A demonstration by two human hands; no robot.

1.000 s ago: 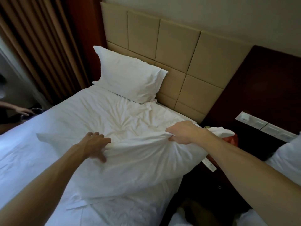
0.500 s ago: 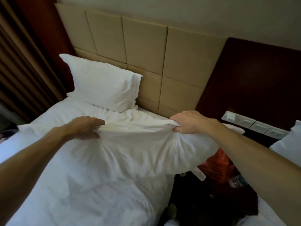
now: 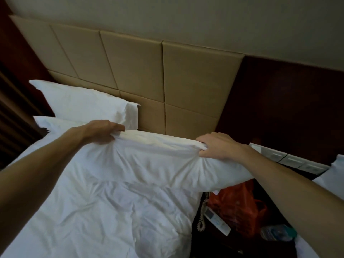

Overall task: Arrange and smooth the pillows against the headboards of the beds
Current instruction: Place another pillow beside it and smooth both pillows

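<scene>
I hold a white pillow [image 3: 158,162] by its top edge, raised above the bed's right half, just in front of the tan padded headboard [image 3: 141,67]. My left hand [image 3: 102,131] grips the pillow's upper left corner. My right hand [image 3: 217,146] grips its upper right corner. The pillow's right end hangs past the mattress edge. A second white pillow [image 3: 81,103] leans upright against the headboard on the left side. The rumpled white duvet [image 3: 96,216] covers the bed below.
A dark nightstand sits right of the bed with an orange plastic bag [image 3: 236,209], a corded phone handset [image 3: 216,218] and a water bottle [image 3: 277,233]. A switch panel [image 3: 286,159] lines the dark wood wall panel [image 3: 288,108]. Another bed's pillow [image 3: 335,175] shows at far right. Curtains hang at left.
Both hands have lifted the pillow from the duvet and carried it toward the headboard. The view has moved closer to the head of the bed.
</scene>
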